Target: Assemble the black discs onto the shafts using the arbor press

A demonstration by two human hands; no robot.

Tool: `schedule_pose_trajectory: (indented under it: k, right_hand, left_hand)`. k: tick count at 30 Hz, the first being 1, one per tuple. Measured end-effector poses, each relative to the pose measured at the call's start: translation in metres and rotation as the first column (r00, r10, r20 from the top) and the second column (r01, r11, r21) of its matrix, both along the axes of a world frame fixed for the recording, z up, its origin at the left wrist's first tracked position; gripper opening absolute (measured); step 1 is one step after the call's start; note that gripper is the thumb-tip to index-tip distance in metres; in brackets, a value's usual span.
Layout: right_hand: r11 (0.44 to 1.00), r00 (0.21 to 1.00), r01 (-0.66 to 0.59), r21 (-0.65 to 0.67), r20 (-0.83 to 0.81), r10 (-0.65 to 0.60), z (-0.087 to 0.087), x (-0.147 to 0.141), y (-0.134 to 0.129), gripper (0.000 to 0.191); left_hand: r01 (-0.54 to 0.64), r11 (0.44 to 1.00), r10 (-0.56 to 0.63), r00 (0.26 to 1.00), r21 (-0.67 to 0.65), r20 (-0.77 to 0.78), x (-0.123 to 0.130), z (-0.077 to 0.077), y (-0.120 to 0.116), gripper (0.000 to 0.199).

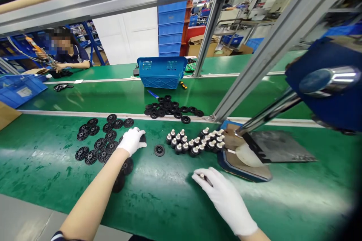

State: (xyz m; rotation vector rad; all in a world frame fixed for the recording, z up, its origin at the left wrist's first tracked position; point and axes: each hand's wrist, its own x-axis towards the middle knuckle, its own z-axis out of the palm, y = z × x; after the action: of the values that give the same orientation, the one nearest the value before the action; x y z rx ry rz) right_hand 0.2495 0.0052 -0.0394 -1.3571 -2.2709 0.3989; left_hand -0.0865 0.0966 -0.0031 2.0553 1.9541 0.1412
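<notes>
My left hand (131,141), in a white glove, pinches a black part (143,138), seen partly and apparently one of the black discs. Around that hand lie several ribbed black discs (100,144), and one single disc (159,150) rests flat just to its right. My right hand (222,196), also gloved, has its thumb and fingers closed round a small dark part with a pale tip (202,176); most of it is hidden. Beyond the right hand stands a cluster of upright black cylindrical parts with white stems (194,151).
A bench press (294,99) with a blue base (243,173) stands at right. Further back are a pile of black rings (169,110), a blue basket (161,77) and a yellow-handled tool (183,85). A slanted metal post (254,56) crosses the bench. Another person (70,54) sits at far left.
</notes>
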Motion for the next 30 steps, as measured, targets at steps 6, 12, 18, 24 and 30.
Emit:
schedule_pose_trajectory:
  k: [6,12,18,24,30]
  right_hand:
    - [0.998,0.997,0.058,0.018,-0.046,-0.057,-0.017,-0.015,-0.008,0.010]
    - [0.985,0.968,0.066,-0.162,-0.229,-0.103,-0.025,-0.012,-0.014,0.040]
    - [0.744,0.693,-0.174,-0.645,-0.617,-0.373,0.010,-0.031,-0.029,0.032]
    - [0.709,0.673,-0.201,-0.676,-0.621,-0.401,0.022,-0.042,-0.044,0.029]
    - [0.477,0.506,-0.414,-0.775,-0.632,-0.587,0.037,-0.055,-0.047,0.033]
  left_hand:
    - [-0.044,0.999,0.045,0.970,-0.006,0.240,0.013,0.003,-0.001,0.058]
    - [-0.148,0.988,0.089,0.748,0.034,0.658,0.054,0.016,-0.071,0.042]
    - [0.114,0.860,0.498,-0.402,-0.498,0.768,0.108,0.011,-0.111,0.032]
    - [0.196,0.802,0.564,-0.559,-0.565,0.607,0.124,0.018,-0.109,0.035]
    - [0.201,0.803,0.557,-0.589,-0.561,0.586,0.132,0.019,-0.113,0.036]
